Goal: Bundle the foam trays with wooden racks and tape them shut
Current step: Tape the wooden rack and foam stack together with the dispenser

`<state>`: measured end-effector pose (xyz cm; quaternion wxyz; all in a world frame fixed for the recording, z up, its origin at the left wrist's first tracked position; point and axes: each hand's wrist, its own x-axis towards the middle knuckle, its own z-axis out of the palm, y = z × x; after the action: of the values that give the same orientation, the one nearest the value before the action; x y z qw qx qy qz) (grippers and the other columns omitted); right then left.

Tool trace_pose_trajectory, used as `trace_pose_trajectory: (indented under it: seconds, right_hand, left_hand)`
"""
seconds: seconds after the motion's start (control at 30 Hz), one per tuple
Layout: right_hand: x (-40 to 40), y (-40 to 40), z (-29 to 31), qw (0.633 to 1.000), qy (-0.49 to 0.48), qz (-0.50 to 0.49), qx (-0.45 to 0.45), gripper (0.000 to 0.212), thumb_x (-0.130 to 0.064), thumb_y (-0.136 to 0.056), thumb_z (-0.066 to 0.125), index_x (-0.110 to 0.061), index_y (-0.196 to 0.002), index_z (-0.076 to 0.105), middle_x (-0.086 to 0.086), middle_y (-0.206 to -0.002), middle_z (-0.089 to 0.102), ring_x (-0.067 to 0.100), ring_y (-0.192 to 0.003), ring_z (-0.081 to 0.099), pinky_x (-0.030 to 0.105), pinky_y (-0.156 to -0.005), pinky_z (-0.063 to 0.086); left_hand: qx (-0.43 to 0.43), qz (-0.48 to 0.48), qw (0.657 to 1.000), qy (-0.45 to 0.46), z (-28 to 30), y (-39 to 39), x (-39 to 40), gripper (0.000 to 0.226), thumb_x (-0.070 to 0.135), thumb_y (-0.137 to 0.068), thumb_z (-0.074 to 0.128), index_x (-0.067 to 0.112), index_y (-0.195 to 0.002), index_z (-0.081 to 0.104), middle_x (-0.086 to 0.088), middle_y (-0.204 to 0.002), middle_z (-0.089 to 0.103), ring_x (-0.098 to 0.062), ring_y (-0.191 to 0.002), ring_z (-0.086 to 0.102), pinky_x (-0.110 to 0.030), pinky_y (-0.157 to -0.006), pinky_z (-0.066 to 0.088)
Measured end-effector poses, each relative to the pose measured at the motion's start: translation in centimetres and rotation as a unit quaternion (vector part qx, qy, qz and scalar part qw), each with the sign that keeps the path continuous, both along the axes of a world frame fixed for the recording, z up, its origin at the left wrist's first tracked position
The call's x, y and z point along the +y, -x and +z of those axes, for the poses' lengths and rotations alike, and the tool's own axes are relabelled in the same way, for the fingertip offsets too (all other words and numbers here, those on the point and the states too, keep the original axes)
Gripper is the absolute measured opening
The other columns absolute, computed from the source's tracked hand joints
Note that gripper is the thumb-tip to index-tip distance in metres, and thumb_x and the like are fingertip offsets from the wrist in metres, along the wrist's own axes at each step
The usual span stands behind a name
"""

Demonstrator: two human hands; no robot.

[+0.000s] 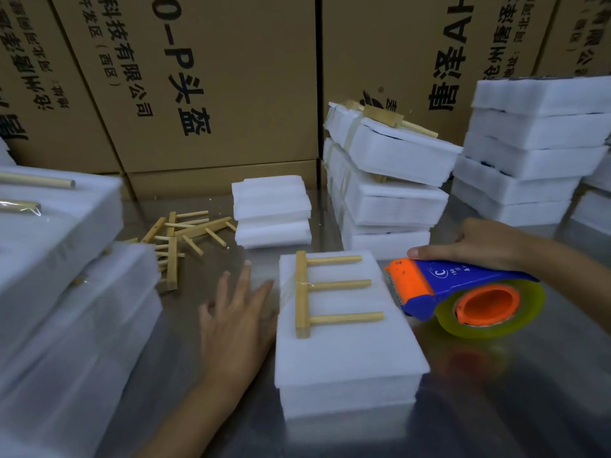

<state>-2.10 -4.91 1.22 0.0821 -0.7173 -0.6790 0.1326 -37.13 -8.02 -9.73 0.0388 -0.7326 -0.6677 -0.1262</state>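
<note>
Left hand (236, 320) hovers spread beside the foam trays (347, 345); right hand (479, 246) grips the tape dispenser (463, 294); light, squashy foam, wooden rack (325, 292) loose: press down gently

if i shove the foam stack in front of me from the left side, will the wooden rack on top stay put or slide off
The wooden rack probably shifts: it lies loose on the foam stack, with no tape over it yet. Its flat bar should keep it from rolling. The stack looks light and layered, so it would likely slide easily on the smooth metal table, and the layers may shear apart.
</note>
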Motion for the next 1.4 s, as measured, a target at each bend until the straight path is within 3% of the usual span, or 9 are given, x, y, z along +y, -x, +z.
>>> trace_pose_trajectory:
  seconds: [0.1,0.23,0.4,0.47,0.57,0.63,0.87,1.03,1.4]
  right_hand:
    - [-0.1,0.1,0.0,1.000,-0.003,-0.004,0.000,0.079,-0.099,-0.051,0.048,-0.021,-0.047,0.048,-0.004,-0.040,0.052,0.005,-0.038,0.051,0.027,-0.055,0.038]
    - [-0.2,-0.3,0.0,1.000,-0.012,-0.006,0.009,0.080,-0.099,-0.052,0.047,-0.020,-0.052,0.054,-0.004,-0.044,0.057,0.010,-0.046,0.056,0.027,-0.056,0.040]
    - [-0.1,-0.8,-0.1,1.000,-0.008,-0.009,0.026,0.083,-0.102,-0.049,0.045,-0.019,-0.054,0.057,-0.003,-0.048,0.062,0.007,-0.045,0.058,0.027,-0.057,0.041]
    - [-0.1,-0.9,-0.1,1.000,-0.003,-0.009,0.028,0.086,-0.103,-0.047,0.044,-0.019,-0.055,0.057,-0.004,-0.048,0.061,0.005,-0.042,0.056,0.027,-0.057,0.041]
    - [-0.3,-1.6,-0.1,0.999,0.001,-0.018,0.042,0.090,-0.105,-0.042,0.044,-0.018,-0.057,0.058,-0.004,-0.048,0.062,0.004,-0.040,0.056,0.028,-0.057,0.042]
    - [-0.3,-2.0,-0.2,0.998,0.000,-0.030,0.061,0.096,-0.106,-0.039,0.045,-0.015,-0.064,0.066,-0.003,-0.054,0.067,0.007,-0.046,0.062,0.028,-0.058,0.045]
    - [-0.3,-2.2,-0.4,0.998,-0.001,-0.021,0.061,0.094,-0.105,-0.041,0.045,-0.016,-0.064,0.064,0.001,-0.057,0.068,0.009,-0.047,0.062,0.029,-0.059,0.046]
    - [-0.3,-1.7,0.0,0.999,0.004,-0.011,0.043,0.094,-0.101,-0.051,0.046,-0.014,-0.079,0.071,0.000,-0.067,0.071,0.013,-0.063,0.068,0.028,-0.060,0.044]
    - [-0.2,-3.2,0.9,0.996,0.067,0.016,0.059,0.082,-0.099,-0.051,0.046,-0.020,-0.063,0.063,-0.008,-0.053,0.066,0.002,-0.045,0.062,0.025,-0.059,0.044]
  left_hand:
    - [-0.115,0.004,0.993,0.026,0.2,0.7,0.0,0.069,0.050,-0.095,0.050,0.046,-0.153,0.012,0.005,-0.165,-0.008,-0.024,-0.151,-0.002,-0.055,-0.116,0.017]
    - [-0.329,-0.030,0.935,-0.130,2.5,0.5,-0.8,0.046,0.015,-0.098,0.052,0.028,-0.142,0.045,0.003,-0.153,0.038,-0.017,-0.142,0.031,-0.041,-0.112,0.032]
    - [-0.361,-0.162,0.915,-0.077,8.2,-3.9,-0.3,0.046,0.033,-0.101,0.044,0.048,-0.143,0.034,0.027,-0.139,0.038,0.006,-0.118,0.043,-0.027,-0.096,0.037]
    - [-0.324,-0.183,0.928,0.006,8.7,-6.7,0.7,0.058,0.040,-0.103,0.039,0.040,-0.154,0.012,0.022,-0.156,0.019,0.001,-0.139,0.028,-0.031,-0.114,0.026]
    - [-0.054,-0.125,0.986,0.098,7.0,-10.0,2.0,0.064,0.047,-0.105,0.017,0.020,-0.157,-0.007,0.001,-0.165,-0.010,-0.016,-0.151,-0.010,-0.039,-0.122,-0.004]
    - [0.046,-0.093,0.987,0.126,5.9,-10.5,2.4,0.063,0.047,-0.104,0.008,0.018,-0.157,-0.007,-0.005,-0.165,-0.010,-0.021,-0.151,-0.011,-0.043,-0.122,-0.007]
    - [0.155,-0.064,0.969,0.180,8.0,-12.0,3.5,0.062,0.040,-0.104,0.016,0.012,-0.157,-0.002,-0.008,-0.164,-0.009,-0.024,-0.152,-0.008,-0.049,-0.121,-0.009]
    - [0.016,-0.115,0.988,0.107,6.2,-14.7,2.9,0.055,0.032,-0.106,0.018,0.016,-0.157,0.009,-0.002,-0.165,0.007,-0.019,-0.152,0.004,-0.043,-0.123,0.001]
    - [0.024,-0.113,0.989,0.096,4.9,-14.4,3.3,0.056,0.039,-0.106,0.012,0.020,-0.158,0.005,0.000,-0.165,0.006,-0.019,-0.152,0.004,-0.041,-0.122,0.000]
